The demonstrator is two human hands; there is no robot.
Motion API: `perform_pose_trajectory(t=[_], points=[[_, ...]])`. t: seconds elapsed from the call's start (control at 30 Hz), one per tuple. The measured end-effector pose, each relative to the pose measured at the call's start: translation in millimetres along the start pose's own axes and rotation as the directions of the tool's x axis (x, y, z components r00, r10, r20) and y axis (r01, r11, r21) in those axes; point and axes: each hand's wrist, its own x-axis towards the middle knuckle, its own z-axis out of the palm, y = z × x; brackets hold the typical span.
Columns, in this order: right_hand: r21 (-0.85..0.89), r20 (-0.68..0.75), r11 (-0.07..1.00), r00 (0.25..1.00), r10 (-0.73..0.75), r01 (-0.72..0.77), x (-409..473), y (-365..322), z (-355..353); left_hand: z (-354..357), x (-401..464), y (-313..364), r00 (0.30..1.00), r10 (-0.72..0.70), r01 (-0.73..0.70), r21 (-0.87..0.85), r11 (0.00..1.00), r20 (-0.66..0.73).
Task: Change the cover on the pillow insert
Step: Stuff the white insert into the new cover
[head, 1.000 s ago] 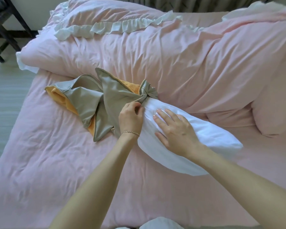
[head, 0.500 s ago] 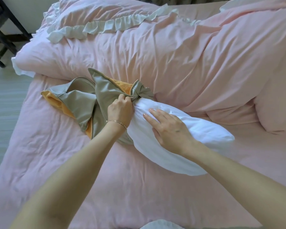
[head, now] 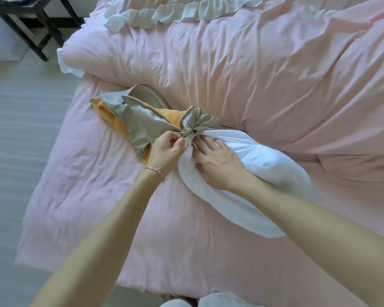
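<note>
A white pillow insert lies on the pink bed, its left end bunched inside the mouth of an olive-grey cover with an orange lining. Most of the cover lies flat and empty to the left. My left hand, a thin bracelet at its wrist, pinches the gathered edge of the cover at the opening. My right hand lies pressed on the insert just right of the opening, fingers spread toward the bunched fabric.
A crumpled pink duvet with a white ruffle is heaped across the far side of the bed. The pink sheet stretches left to the bed's edge, with pale floor beyond. A dark wooden stand is at the far left.
My left hand has shifted right and now pinches the gathered cover mouth. My right hand has slid left toward the opening. The view has swung right and nearer.
</note>
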Motion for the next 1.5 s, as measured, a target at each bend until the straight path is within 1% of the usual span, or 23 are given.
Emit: perform_pose_trajectory(t=[0.07,0.1,0.17,0.23,0.3,0.37,0.43,0.5,0.57,0.6,0.67,0.77,0.83,0.9,0.93,1.0,1.1,1.17,1.23,1.3,1.4,1.47,1.5], points=[[-0.007,-0.065,1.000,0.998,-0.026,0.026,21,-7,12,-7,-6,-3,1.000,0.004,-0.005,-0.074,0.997,-0.010],[-0.021,-0.061,0.999,0.998,-0.033,0.031,31,-11,15,-9,-9,-6,1.000,-0.007,0.005,-0.114,0.993,-0.014],[-0.054,0.037,0.997,0.998,-0.051,0.053,47,-16,24,-9,-19,-15,0.999,-0.052,0.049,-0.159,0.986,-0.012],[-0.114,0.101,0.988,0.991,-0.090,0.102,55,-17,35,-6,-28,-27,0.996,-0.086,0.084,-0.123,0.989,-0.012],[-0.130,0.021,0.981,0.990,-0.142,0.144,56,-11,41,-3,-29,-38,0.994,-0.088,0.086,-0.044,0.995,-0.057],[-0.102,-0.109,0.982,0.980,-0.168,0.157,53,0,33,1,-21,-39,0.990,-0.074,0.071,-0.025,0.997,-0.120],[-0.088,-0.219,0.988,0.965,-0.146,0.129,48,18,19,8,-10,-31,0.988,0.008,-0.011,-0.019,1.000,-0.153],[-0.102,-0.304,0.993,0.949,-0.086,0.057,40,40,1,21,0,-18,0.977,0.146,-0.138,0.057,0.989,-0.153],[-0.066,-0.358,0.996,0.933,0.033,-0.061,30,61,-20,39,7,-6,0.946,0.264,-0.231,0.179,0.956,-0.189],[-0.046,-0.364,0.990,0.925,0.109,-0.135,24,71,-28,48,9,0,0.930,0.289,-0.237,0.228,0.944,-0.228],[-0.060,-0.257,0.966,0.939,0.228,-0.251,9,84,-42,61,10,10,0.926,0.230,-0.159,0.242,0.957,-0.299],[-0.212,0.003,0.928,0.949,0.315,-0.307,-11,99,-47,78,6,14,0.960,0.057,-0.007,0.181,0.983,-0.274],[-0.284,0.025,0.915,0.952,0.306,-0.287,-17,97,-46,87,3,14,0.961,0.031,-0.009,0.083,0.997,-0.273],[-0.286,-0.103,0.919,0.963,0.250,-0.269,-17,89,-42,91,2,13,0.960,0.029,-0.023,0.026,0.999,-0.278],[-0.236,-0.180,0.940,0.962,0.208,-0.247,-16,84,-40,90,4,14,0.960,0.022,-0.020,0.007,1.000,-0.278],[-0.128,-0.237,0.973,0.959,0.158,-0.192,-11,72,-43,85,8,14,0.961,-0.008,-0.009,-0.059,0.998,-0.276],[0.103,-0.264,0.965,0.929,0.259,-0.240,-7,48,-57,69,3,16,0.953,-0.051,-0.001,-0.171,0.985,-0.299],[0.310,-0.275,0.921,0.905,0.324,-0.235,-8,36,-70,53,-5,22,0.943,-0.024,-0.055,-0.224,0.973,-0.332],[0.537,-0.223,0.808,0.883,0.413,-0.243,-9,27,-92,32,-11,34,0.931,0.050,-0.136,-0.217,0.967,-0.361],[0.721,-0.155,0.652,0.862,0.483,-0.236,-11,23,-105,12,-12,47,0.922,0.144,-0.197,-0.115,0.974,-0.358],[0.815,-0.069,0.512,0.831,0.552,-0.272,-25,27,-89,3,-12,49,0.905,0.311,-0.279,0.147,0.949,-0.291],[0.807,0.092,0.454,0.840,0.534,-0.377,-41,29,-57,11,-13,27,0.934,0.325,-0.262,0.340,0.903,-0.145],[0.761,0.196,0.460,0.839,0.508,-0.457,-51,29,-35,16,-15,8,0.959,0.279,-0.239,0.403,0.884,-0.044]])
